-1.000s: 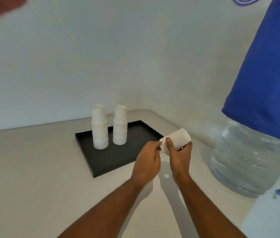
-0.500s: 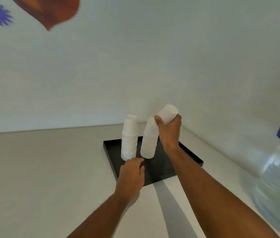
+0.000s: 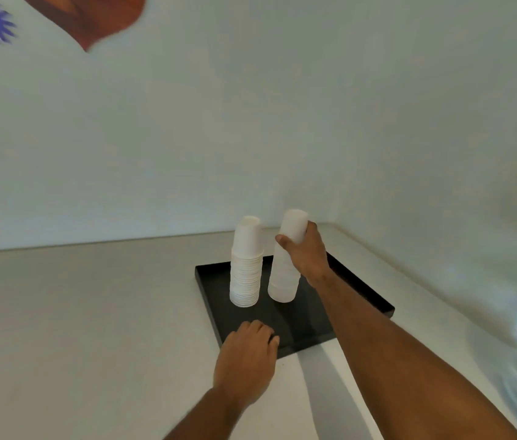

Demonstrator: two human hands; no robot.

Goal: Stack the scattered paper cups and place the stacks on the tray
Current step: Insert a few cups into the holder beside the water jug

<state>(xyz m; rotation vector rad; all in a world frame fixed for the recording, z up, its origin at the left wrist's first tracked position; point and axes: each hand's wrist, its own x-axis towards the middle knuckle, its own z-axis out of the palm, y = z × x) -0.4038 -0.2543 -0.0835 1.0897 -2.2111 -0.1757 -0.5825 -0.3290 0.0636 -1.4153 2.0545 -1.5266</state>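
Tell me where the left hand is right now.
In the head view, the left hand rests low and centre, fingertips on the near edge of the black tray, in front of the two cup stacks.

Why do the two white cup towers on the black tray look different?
The right stack looks taller than the left stack. The right stack leans a bit, while the left stack stands straight. The right hand grips the right stack near its top; nothing touches the left stack. The left hand rests at the tray edge. Both are white upside-down paper cups on that tray.
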